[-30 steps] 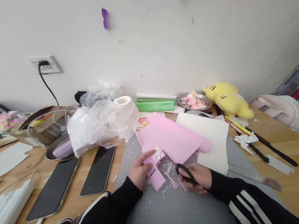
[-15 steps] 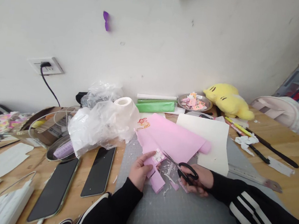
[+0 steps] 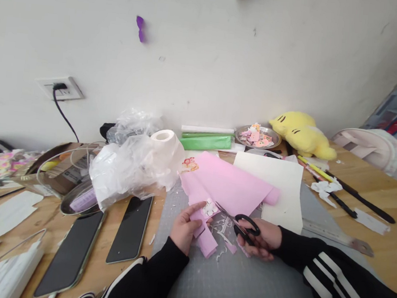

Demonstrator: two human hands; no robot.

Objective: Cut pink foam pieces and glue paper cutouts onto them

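My left hand (image 3: 187, 225) pinches a small pink paper piece with a white flower-like pattern (image 3: 209, 208) between thumb and fingers. In my right hand (image 3: 262, 237) is a pair of black-handled scissors (image 3: 247, 225), its fingers closed around the loops. The blades point left and lie at the right edge of the patterned piece; whether they touch it I cannot tell. Beneath the hands, pink strips (image 3: 206, 242) and thin white scraps are scattered on the grey cutting mat (image 3: 240, 287). A large pink paper sheet (image 3: 230, 181) lies just beyond.
Beyond the mat sit a metal dish (image 3: 258, 137) of cutouts, green packages (image 3: 206, 142) and a yellow plush toy (image 3: 304, 132). A plastic bag (image 3: 120, 169), a paper roll (image 3: 164, 150) and two phones (image 3: 130, 229) lie left. At right are a steel ruler (image 3: 339, 237) and pens (image 3: 320, 168).
Both hands stay nearly in place. The scissors have shifted very slightly left, and the whole view has moved a little.
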